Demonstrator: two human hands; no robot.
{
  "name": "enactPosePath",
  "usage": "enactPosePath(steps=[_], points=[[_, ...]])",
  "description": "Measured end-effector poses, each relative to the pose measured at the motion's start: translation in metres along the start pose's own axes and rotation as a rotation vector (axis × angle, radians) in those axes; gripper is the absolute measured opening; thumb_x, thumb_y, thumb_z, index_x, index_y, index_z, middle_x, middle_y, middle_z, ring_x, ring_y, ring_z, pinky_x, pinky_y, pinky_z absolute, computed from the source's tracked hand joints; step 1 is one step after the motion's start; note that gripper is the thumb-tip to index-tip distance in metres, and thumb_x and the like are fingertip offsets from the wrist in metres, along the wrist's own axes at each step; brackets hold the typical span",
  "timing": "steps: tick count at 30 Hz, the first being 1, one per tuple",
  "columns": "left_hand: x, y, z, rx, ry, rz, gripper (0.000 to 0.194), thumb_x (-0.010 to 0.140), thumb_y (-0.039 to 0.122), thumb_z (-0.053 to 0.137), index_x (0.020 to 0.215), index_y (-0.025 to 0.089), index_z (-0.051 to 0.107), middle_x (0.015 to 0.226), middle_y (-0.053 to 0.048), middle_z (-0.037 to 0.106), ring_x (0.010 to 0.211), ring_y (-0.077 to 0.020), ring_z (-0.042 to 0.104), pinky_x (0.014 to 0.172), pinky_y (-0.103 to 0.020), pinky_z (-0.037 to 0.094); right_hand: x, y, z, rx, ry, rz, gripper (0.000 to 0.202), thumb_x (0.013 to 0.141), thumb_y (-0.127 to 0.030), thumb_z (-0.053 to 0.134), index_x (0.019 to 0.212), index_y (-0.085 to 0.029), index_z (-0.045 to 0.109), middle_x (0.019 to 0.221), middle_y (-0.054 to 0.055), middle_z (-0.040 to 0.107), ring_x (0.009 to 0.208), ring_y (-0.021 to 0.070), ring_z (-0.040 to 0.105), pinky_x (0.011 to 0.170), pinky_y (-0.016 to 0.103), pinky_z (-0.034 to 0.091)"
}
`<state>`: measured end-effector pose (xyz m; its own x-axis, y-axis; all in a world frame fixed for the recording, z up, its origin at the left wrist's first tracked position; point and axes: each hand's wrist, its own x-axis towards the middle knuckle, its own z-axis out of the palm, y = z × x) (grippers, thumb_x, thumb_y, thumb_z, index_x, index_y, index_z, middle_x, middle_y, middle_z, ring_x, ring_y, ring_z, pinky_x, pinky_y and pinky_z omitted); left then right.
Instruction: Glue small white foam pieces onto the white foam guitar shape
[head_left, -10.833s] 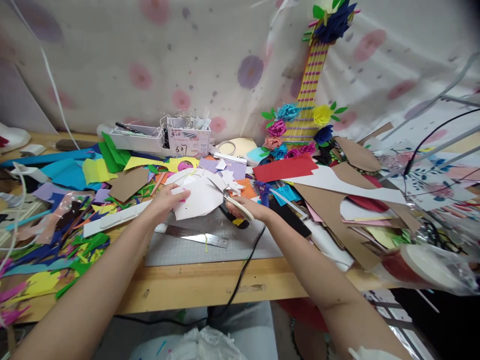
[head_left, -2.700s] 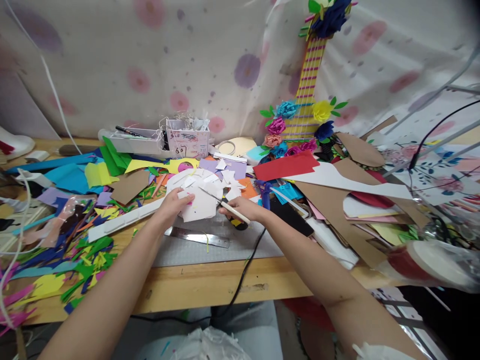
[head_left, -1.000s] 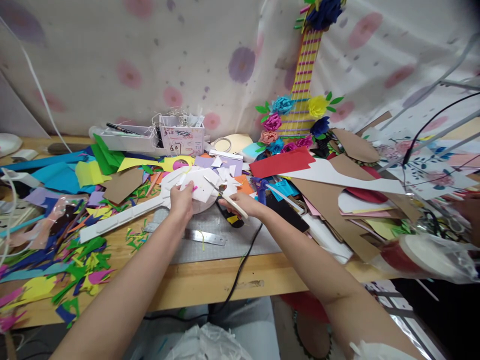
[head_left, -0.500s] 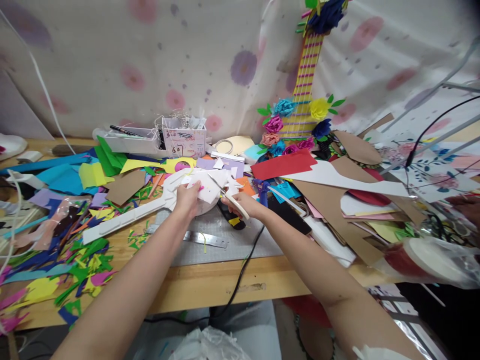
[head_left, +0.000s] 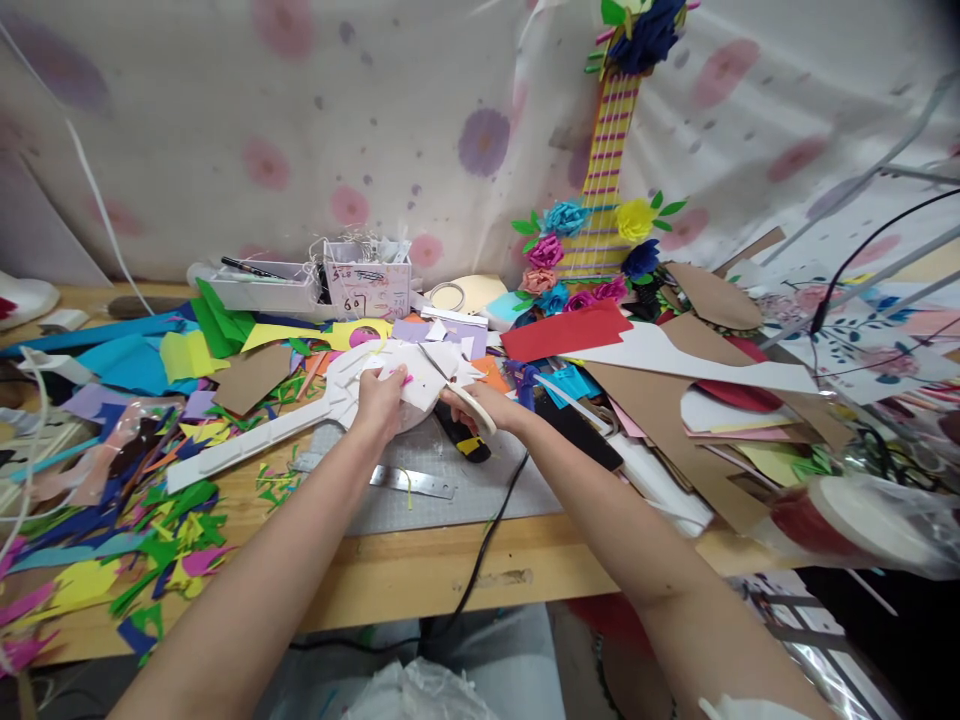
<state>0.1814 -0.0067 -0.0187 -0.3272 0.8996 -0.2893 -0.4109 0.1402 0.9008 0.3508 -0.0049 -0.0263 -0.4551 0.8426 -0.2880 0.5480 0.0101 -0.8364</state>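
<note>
Above the grey mat (head_left: 480, 500), the left hand (head_left: 380, 400), pinching white paper (head_left: 424, 384), has moved nearer the right hand (head_left: 491, 402) gripping scissors (head_left: 478, 413).

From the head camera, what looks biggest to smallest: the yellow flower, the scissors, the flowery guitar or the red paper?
1. Flowery guitar
2. Red paper
3. Scissors
4. Yellow flower

One head-worn camera looks forward and down from above the near side of the table (head_left: 435, 575), fairly close, facing the far curtain (head_left: 420, 110).
</note>
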Motion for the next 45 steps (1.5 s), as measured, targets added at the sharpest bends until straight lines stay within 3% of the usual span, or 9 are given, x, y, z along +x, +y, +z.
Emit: enactPosePath(steps=[7,15,20,25,30,33,38,41,45], points=[[0.001,-0.003,0.004,0.007,-0.010,-0.042,0.016,0.069,0.012,0.065,0.082,0.013,0.056,0.072,-0.001,0.063,0.065,-0.0120,0.061,0.067,-0.028,0.049,-0.004,0.004,0.003,0.005,0.067,0.053,0.063,0.071,-0.078,0.050,0.055,-0.017,0.053,0.043,-0.002,0.047,0.036,0.0096,0.045,0.037,0.023,0.037],[0.016,-0.016,0.020,0.148,0.030,-0.021,0.031,0.066,0.015,0.071,0.092,0.015,0.054,0.075,-0.003,0.063,0.069,-0.0159,0.063,0.062,-0.028,0.050,-0.007,0.015,-0.001,0.020,0.137,0.150,0.059,0.073,-0.073,0.053,0.051,-0.018,0.053,0.045,0.002,0.050,0.039,0.0128,0.048,0.043,0.028,0.043],[0.014,-0.015,0.032,0.238,0.046,0.017,0.036,0.066,0.018,0.071,0.097,0.016,0.053,0.085,-0.006,0.064,0.071,-0.0155,0.064,0.064,-0.028,0.051,-0.007,0.030,-0.001,0.086,0.200,0.190,0.060,0.072,-0.073,0.054,0.049,-0.018,0.053,0.042,0.002,0.048,0.036,0.0112,0.045,0.038,0.026,0.039],[0.014,-0.004,0.014,0.364,0.024,0.136,0.044,0.062,0.020,0.076,0.099,0.016,0.051,0.086,-0.004,0.064,0.069,-0.0142,0.063,0.061,-0.025,0.049,-0.009,0.031,-0.004,0.236,0.250,0.110,0.057,0.069,-0.073,0.057,0.058,-0.017,0.053,0.043,-0.002,0.046,0.037,0.0093,0.044,0.038,0.023,0.036],[0.011,0.008,-0.004,0.402,-0.254,0.107,0.049,0.057,0.020,0.079,0.099,0.016,0.053,0.073,-0.001,0.066,0.059,-0.0144,0.063,0.055,-0.025,0.048,-0.006,0.012,-0.004,0.323,0.315,-0.045,0.048,0.063,-0.063,0.069,0.070,-0.017,0.056,0.061,0.001,0.061,0.047,0.0089,0.049,0.043,0.021,0.038],[0.006,0.010,-0.006,0.435,-0.354,0.086,0.053,0.053,0.025,0.082,0.098,0.016,0.054,0.068,0.000,0.065,0.055,-0.0147,0.062,0.052,-0.025,0.048,-0.001,-0.003,0.001,0.337,0.299,-0.083,0.044,0.055,-0.052,0.077,0.069,-0.017,0.054,0.054,-0.002,0.055,0.049,0.0103,0.049,0.046,0.022,0.037],[-0.001,0.010,-0.012,0.358,-0.341,-0.022,0.040,0.064,0.041,0.077,0.087,0.013,0.058,0.072,-0.003,0.066,0.060,-0.0132,0.062,0.056,-0.025,0.050,0.011,-0.011,0.007,0.422,0.421,-0.043,0.043,0.054,-0.051,0.076,0.064,-0.018,0.051,0.049,-0.004,0.049,0.049,0.0107,0.046,0.047,0.023,0.034],[-0.006,0.008,-0.019,0.307,-0.379,-0.118,0.030,0.065,0.027,0.077,0.083,0.012,0.059,0.075,-0.005,0.068,0.065,-0.0137,0.065,0.062,-0.026,0.054,0.013,-0.007,0.007,0.464,0.459,-0.057,0.047,0.057,-0.058,0.072,0.063,-0.018,0.049,0.051,-0.003,0.049,0.049,0.0099,0.044,0.048,0.024,0.033],[-0.006,0.008,-0.024,0.229,-0.282,-0.122,0.017,0.066,0.013,0.073,0.076,0.012,0.059,0.071,-0.003,0.067,0.059,-0.0104,0.063,0.060,-0.024,0.054,0.009,0.001,0.004,0.333,0.311,-0.141,0.051,0.068,-0.068,0.060,0.071,-0.019,0.047,0.057,-0.004,0.046,0.052,0.0095,0.043,0.050,0.023,0.034]])
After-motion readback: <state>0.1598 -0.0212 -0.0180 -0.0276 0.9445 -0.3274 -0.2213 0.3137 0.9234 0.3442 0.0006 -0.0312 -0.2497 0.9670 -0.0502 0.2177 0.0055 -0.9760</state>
